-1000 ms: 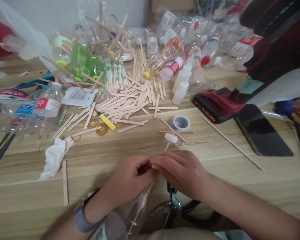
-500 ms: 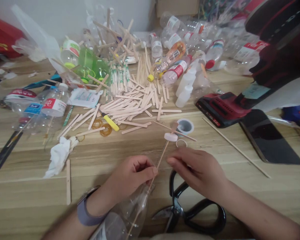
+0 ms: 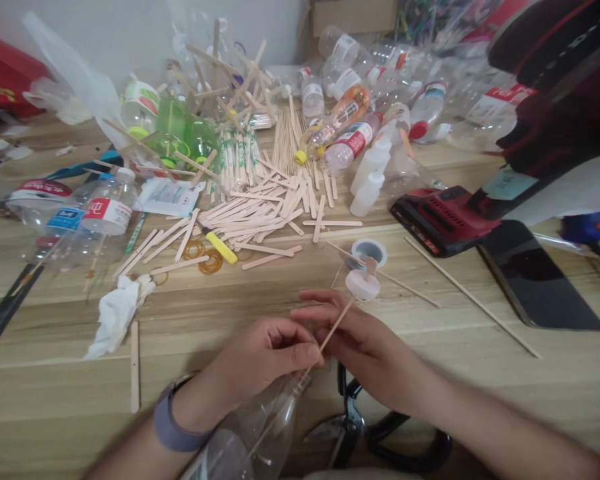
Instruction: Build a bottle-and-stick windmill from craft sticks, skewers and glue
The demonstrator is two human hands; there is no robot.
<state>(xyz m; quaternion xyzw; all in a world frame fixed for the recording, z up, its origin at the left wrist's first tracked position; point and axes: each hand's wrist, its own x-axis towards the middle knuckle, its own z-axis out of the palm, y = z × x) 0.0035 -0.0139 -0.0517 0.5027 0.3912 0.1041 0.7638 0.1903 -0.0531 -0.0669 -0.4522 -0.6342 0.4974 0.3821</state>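
Note:
My left hand (image 3: 285, 350) is closed, thumb and fingers pinching a thin wooden skewer (image 3: 336, 327) at the neck of a clear plastic bottle (image 3: 265, 427). The skewer slants through the bottle and out of its mouth. At its upper end sits a white bottle cap (image 3: 363, 285) with a short flat wooden piece (image 3: 371, 266) and a thin crosswise stick (image 3: 405, 287). My right hand (image 3: 360, 340) reaches behind the skewer, fingers stretched out beside my left fingertips; its thumb is mostly hidden. Black-handled scissors (image 3: 353, 420) lie below it, partly covered.
Loose craft sticks (image 3: 260, 217), a yellow-handled tool (image 3: 221, 247) and rubber bands (image 3: 210, 261) lie ahead. A small grey-filled cup (image 3: 375, 250) stands behind the cap. To the right are a red-black power tool (image 3: 445, 217), a phone (image 3: 540, 277) and a loose skewer (image 3: 473, 297). Bottles crowd the back.
My right hand has moved left behind the skewer, its fingers straightening. The cap end of the skewer has swung right and tilted. The pale ring near the cap no longer shows.

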